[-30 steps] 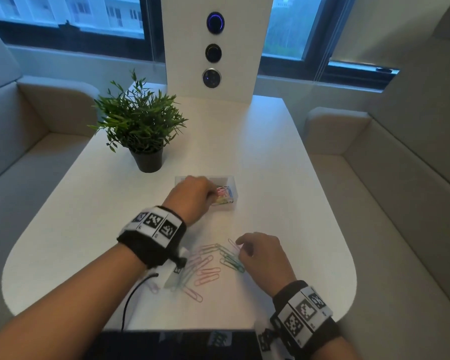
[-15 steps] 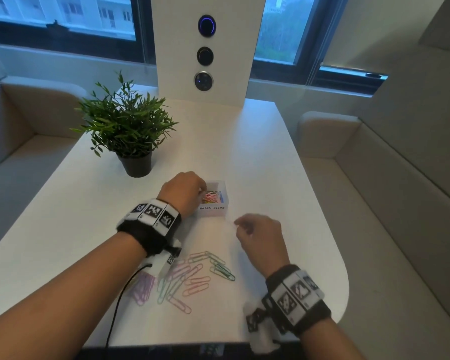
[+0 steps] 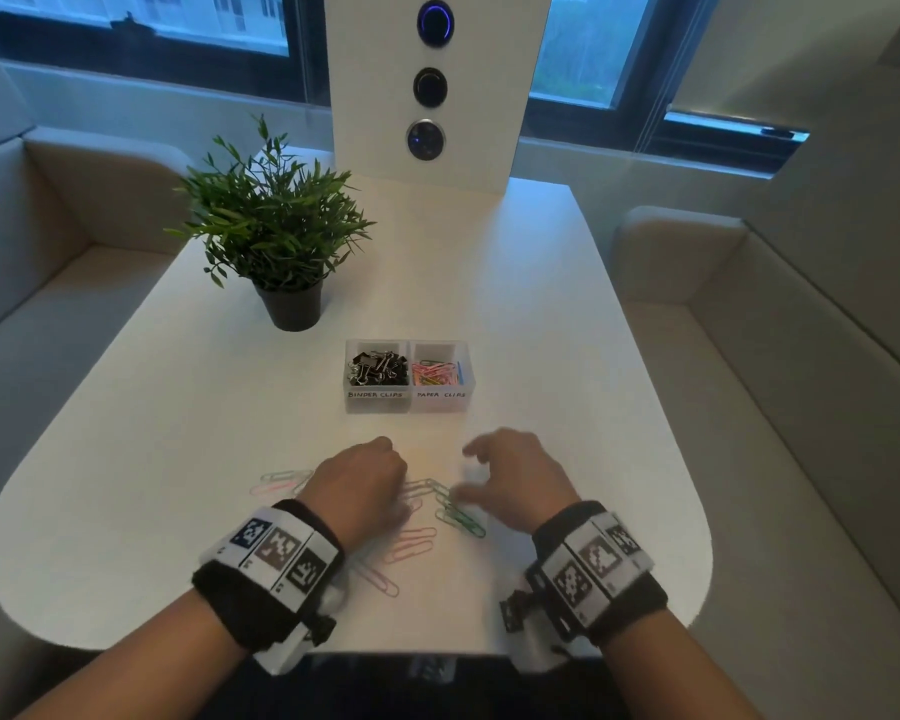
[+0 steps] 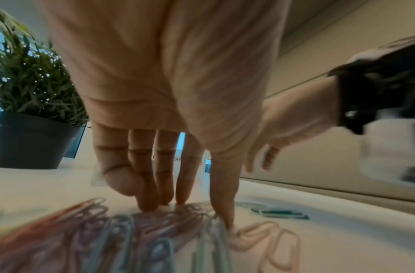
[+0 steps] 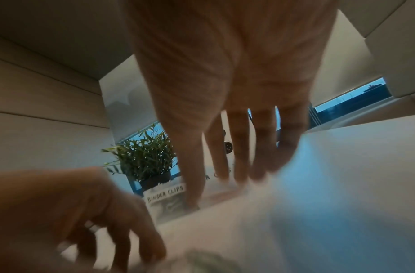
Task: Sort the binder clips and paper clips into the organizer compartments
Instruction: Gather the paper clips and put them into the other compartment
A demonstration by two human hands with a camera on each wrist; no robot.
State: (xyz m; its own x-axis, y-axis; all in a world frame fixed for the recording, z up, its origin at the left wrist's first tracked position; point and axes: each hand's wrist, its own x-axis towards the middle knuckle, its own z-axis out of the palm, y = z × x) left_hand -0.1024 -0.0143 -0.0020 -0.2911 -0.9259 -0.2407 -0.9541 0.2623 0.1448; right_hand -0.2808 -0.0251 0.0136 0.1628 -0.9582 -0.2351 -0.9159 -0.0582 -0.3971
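Observation:
A clear two-compartment organizer (image 3: 409, 402) stands mid-table. Its left side, labelled BINDER CLIPS, holds black binder clips (image 3: 378, 367); its right side, labelled PAPER CLIPS, holds coloured paper clips (image 3: 437, 374). Loose paper clips lie nearer me: green ones (image 3: 461, 517), pink ones (image 3: 411, 545), a few more at the left (image 3: 281, 480). My left hand (image 3: 357, 485) is over this pile; in the left wrist view its straight fingers (image 4: 152, 199) and thumb touch the clips (image 4: 122, 227). My right hand (image 3: 515, 478) hovers just right of the pile, fingers spread and blurred (image 5: 239, 166), holding nothing.
A potted green plant (image 3: 276, 236) stands at the back left of the white table (image 3: 567, 356). A white panel with round buttons (image 3: 430, 85) rises at the far edge. Cushioned benches flank both sides. The table's rounded front edge is close to my wrists.
My left hand has pulled back from the organizer to the loose paper clips, uncovering both compartments. My right hand lifted off the pile and now hovers beside it.

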